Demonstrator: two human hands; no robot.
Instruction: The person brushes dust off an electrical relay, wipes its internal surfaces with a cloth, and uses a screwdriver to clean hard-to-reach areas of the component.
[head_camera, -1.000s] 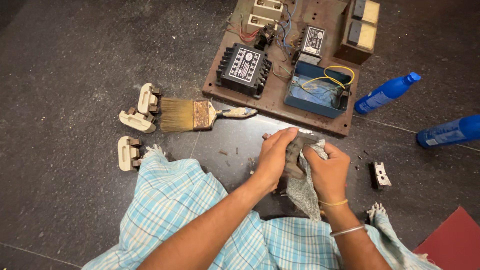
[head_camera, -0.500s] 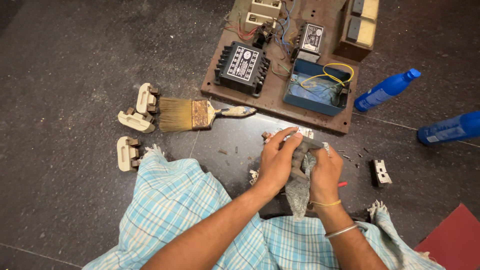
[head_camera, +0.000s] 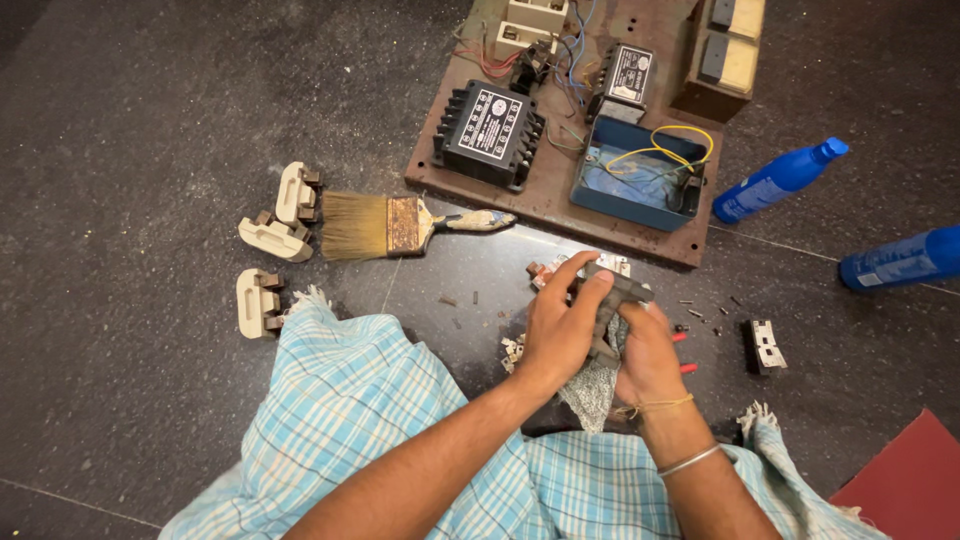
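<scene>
A small dark grey part (head_camera: 612, 290) is held between the two hands, just above the person's lap. The left hand (head_camera: 562, 325) is wrapped over the part from the left, with its fingers (head_camera: 585, 285) bent around the top. The right hand (head_camera: 645, 350) is closed on it from below and from the right. A grey cloth (head_camera: 592, 385) is pinched under the part and hangs down between the two wrists. A thin yellow thread (head_camera: 655, 407) and a silver bangle (head_camera: 690, 460) are worn on the right wrist. A blue checked cloth (head_camera: 350, 420) is spread over the lap, below the hands. Everything lies on a dark speckled floor (head_camera: 130, 130). Just left of the left hand, a little pile of small pale bits (head_camera: 512, 352) is seen on the floor. Further left lies a paintbrush (head_camera: 400, 222), with three cream fuse holders (head_camera: 275, 240) past it. Above the hands, near them, lies a brown wooden board (head_camera: 560, 195). On the board a black box (head_camera: 488, 133), a blue open box (head_camera: 640, 180) with yellow wires (head_camera: 665, 150) in it and some other parts are fixed. To the right of the right hand, tiny screws (head_camera: 700, 315) and two short red bits (head_camera: 685, 352) are scattered, and a small black and white block (head_camera: 767, 345) lies past them. Well apart on the right, two blue bottles (head_camera: 780, 180) lie on their sides. A red corner (head_camera: 900, 480) is seen at the lower right.
</scene>
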